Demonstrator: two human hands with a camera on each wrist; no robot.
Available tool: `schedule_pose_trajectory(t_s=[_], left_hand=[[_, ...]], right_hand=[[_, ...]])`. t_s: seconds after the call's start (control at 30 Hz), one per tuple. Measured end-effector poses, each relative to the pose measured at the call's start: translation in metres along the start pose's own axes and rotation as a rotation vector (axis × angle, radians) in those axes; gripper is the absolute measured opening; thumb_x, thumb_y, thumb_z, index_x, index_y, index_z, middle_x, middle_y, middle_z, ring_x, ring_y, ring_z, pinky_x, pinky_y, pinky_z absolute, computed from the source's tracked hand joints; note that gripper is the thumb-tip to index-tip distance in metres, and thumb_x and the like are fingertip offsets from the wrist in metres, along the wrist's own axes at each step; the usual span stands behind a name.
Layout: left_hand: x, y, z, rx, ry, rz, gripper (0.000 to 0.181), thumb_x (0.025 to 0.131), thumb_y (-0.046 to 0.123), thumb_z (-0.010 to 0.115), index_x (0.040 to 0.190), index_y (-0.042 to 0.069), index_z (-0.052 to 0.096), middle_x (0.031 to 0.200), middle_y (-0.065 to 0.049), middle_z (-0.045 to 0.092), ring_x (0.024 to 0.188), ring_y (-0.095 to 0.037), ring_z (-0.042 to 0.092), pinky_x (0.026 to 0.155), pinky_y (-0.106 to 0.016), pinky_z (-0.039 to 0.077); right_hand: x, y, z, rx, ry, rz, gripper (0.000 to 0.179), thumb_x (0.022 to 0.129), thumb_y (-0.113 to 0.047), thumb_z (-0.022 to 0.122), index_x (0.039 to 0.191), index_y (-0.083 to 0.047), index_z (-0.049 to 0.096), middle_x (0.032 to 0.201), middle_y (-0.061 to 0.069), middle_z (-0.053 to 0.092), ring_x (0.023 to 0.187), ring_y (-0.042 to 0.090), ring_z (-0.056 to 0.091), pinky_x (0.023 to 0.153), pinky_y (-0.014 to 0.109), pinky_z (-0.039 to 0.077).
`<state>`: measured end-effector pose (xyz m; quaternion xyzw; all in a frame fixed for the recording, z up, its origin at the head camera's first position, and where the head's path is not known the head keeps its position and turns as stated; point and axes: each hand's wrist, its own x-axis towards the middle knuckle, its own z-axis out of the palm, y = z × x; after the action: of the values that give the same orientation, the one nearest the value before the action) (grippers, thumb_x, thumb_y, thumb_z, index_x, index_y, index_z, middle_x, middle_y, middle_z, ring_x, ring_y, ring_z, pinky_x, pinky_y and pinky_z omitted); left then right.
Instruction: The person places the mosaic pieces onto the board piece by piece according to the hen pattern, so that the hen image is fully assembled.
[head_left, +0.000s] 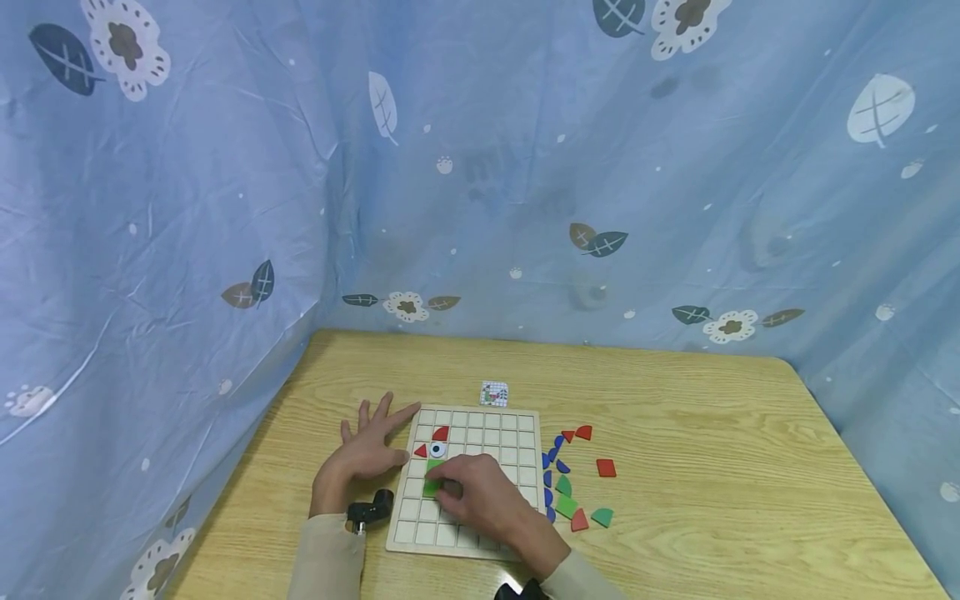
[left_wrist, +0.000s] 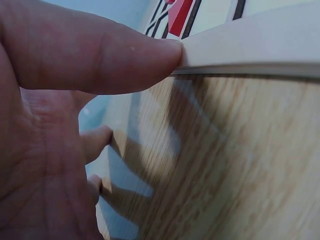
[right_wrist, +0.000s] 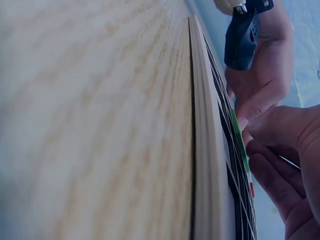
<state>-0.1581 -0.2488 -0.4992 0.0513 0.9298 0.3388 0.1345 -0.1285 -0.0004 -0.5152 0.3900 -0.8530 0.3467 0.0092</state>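
One splayed left hand (head_left: pixel 365 452) against the board (head_left: pixel 487 437)

- Left sleeve (head_left: pixel 326 560), 7 o'clock in head view: plain pale beige, long, ending at the wrist.
- Right sleeve (head_left: pixel 583 579), about 5 o'clock: same pale beige, long.
- Left hand (head_left: pixel 367 450) and right hand (head_left: pixel 483 493): both bare.
- Left wrist camera (head_left: pixel 372 510): black, stubby, rounded end; bluish-dark in right wrist view at 1 o'clock, with a cluster of small dark holes on its side.
- Metal fitting (right_wrist: pixel 241 8) at its upper end: small, silvery.
- Right wrist camera (head_left: pixel 522 592), 6 o'clock: black, partly cropped.
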Motion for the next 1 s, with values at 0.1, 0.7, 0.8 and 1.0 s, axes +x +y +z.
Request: schedule_pose_trajectory(t_s=[0.1,0.7,0.8,1.0], left_hand=[[0.000,0.000,0.000,0.006,0.000,0.001,0.084,0.091,0.010,0.073,0.169,0.022,0.045,0.183,-0.028,0.004,0.164,-0.061,-0.015,0.120,-0.086,-0.017],[0.000,0.000,0.001,0.014,0.006,-0.002,0.084,0.091,0.011,0.074,0.169,0.023,0.045,0.183,-0.026,0.004,0.164,-0.060,-0.015,0.119,-0.087,-0.017],[0.000,0.000,0.001,0.004,0.002,0.000,0.085,0.091,0.010,0.073,0.169,0.022,0.045,0.183,-0.026,0.003,0.164,-0.060,-0.016,0.119,-0.087,-0.018],[0.000,0.000,0.001,0.003,-0.002,0.001,0.084,0.091,0.010,0.073,0.169,0.022,0.044,0.183,-0.026,0.003,0.164,-0.060,-0.017,0.119,-0.087,-0.018]], right_hand=[[0.000,0.001,-0.001,0.015,-0.018,-0.005,0.023,0.096,-0.009,0.081,0.117,-0.015,0.085,0.114,-0.005,0.084,0.103,-0.002,0.073,0.091,0.014,0.057],[-0.049,0.015,-0.030,0.386,0.001,0.093,0.022,0.096,-0.013,0.084,0.118,-0.012,0.085,0.112,-0.001,0.085,0.103,0.012,0.081,0.095,0.031,0.064],[-0.067,0.023,-0.041,0.419,0.031,0.143,0.022,0.096,-0.016,0.084,0.118,-0.012,0.085,0.113,0.001,0.085,0.104,0.017,0.082,0.096,0.033,0.065],[-0.104,0.040,-0.068,0.351,0.127,0.203,0.023,0.095,-0.020,0.086,0.117,-0.016,0.085,0.114,-0.001,0.085,0.103,0.014,0.081,0.088,0.030,0.065]])
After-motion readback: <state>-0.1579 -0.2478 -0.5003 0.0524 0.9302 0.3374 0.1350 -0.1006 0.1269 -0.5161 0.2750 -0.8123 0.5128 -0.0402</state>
